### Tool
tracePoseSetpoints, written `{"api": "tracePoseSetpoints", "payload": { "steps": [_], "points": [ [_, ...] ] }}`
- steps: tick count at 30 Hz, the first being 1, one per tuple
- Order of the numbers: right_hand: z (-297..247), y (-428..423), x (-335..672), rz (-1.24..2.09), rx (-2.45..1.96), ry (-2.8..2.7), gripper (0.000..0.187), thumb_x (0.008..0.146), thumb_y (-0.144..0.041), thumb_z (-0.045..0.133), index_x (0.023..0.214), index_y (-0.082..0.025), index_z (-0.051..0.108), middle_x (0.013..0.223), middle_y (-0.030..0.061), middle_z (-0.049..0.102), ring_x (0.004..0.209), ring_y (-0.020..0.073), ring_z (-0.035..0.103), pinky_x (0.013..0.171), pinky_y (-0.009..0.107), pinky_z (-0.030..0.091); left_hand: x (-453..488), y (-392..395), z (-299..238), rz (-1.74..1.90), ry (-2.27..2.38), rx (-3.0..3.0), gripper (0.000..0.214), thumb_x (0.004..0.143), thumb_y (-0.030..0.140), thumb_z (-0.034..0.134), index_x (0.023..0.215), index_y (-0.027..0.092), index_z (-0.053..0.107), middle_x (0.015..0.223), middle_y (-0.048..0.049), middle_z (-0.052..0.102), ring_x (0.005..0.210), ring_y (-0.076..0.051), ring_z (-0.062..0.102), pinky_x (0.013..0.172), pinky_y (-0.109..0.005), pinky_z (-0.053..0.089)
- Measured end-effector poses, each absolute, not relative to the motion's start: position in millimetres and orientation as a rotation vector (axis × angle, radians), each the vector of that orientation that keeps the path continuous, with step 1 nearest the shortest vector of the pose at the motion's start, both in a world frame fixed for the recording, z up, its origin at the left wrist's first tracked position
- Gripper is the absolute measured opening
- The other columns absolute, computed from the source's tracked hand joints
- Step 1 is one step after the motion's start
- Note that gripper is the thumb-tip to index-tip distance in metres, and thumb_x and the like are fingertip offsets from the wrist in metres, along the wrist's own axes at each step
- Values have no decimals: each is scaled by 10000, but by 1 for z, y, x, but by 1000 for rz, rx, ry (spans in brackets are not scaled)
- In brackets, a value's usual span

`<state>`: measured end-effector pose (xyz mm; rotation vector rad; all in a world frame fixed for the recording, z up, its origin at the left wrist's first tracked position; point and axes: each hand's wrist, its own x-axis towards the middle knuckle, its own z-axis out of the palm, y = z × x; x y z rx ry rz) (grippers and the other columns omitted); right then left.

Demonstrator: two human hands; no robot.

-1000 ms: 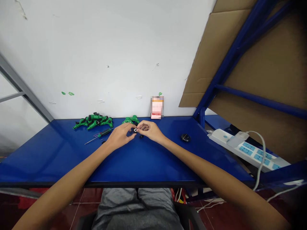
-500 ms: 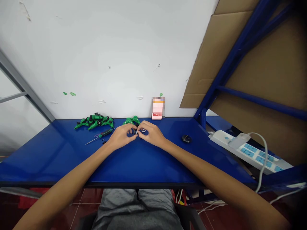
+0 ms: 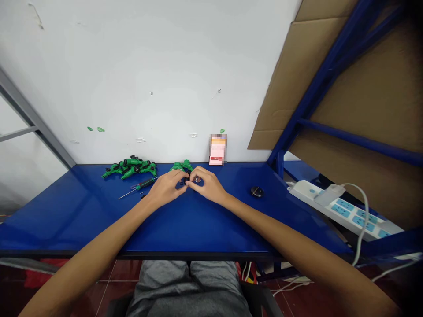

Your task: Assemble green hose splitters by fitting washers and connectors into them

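Observation:
My left hand and my right hand meet over the middle of the blue table. My left fingers curl round a small dark round part, whose kind I cannot make out. The right thumb and forefinger press against it from the other side, fingertips almost touching the left ones. Just behind the hands lies a green plastic fitting, partly covered by them. Left of my left hand rests a screwdriver with a green and black handle, beside a thin purple-handled tool.
Several green and black fittings are piled at the back left. A phone-like object with a blurred display leans on the wall. To the right are a small black round object and a white power strip with a cable.
The right thumb and fingertips have shifted slightly left against the small part. A white piece that showed between the fingertips is no longer visible.

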<state>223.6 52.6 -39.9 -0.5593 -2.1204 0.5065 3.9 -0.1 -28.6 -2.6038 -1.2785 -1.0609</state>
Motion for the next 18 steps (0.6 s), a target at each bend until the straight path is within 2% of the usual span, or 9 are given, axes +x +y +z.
{"api": "tracePoseSetpoints", "payload": {
  "steps": [3, 9, 18],
  "points": [
    [-39, 52, 222, 594, -550, -2080, 106, 971, -287, 727, 892, -237, 678, 960, 35, 668, 806, 182, 658, 769, 334, 553, 5, -2, -28, -1026, -1263, -2579, 227, 985, 182, 645, 1202, 239, 681, 1144, -57, 780, 999, -211, 750, 872, -319, 599],
    [-32, 55, 227, 730, -527, -2069, 101, 962, -322, 746, 903, -242, 767, 1022, 58, 722, 845, 194, 694, 785, 358, 591, 3, 0, -29, -1106, -1321, -2541, 227, 985, 267, 695, 1209, 231, 691, 1080, -45, 787, 895, -188, 747, 830, -314, 597],
    [-34, 55, 229, 577, -561, -2089, 61, 941, -256, 719, 884, -238, 732, 975, 55, 725, 850, 203, 683, 790, 360, 558, 4, -1, -28, -1032, -1289, -2641, 175, 988, 264, 693, 1161, 240, 692, 1037, -33, 773, 894, -198, 733, 790, -312, 575]
  ]
}}
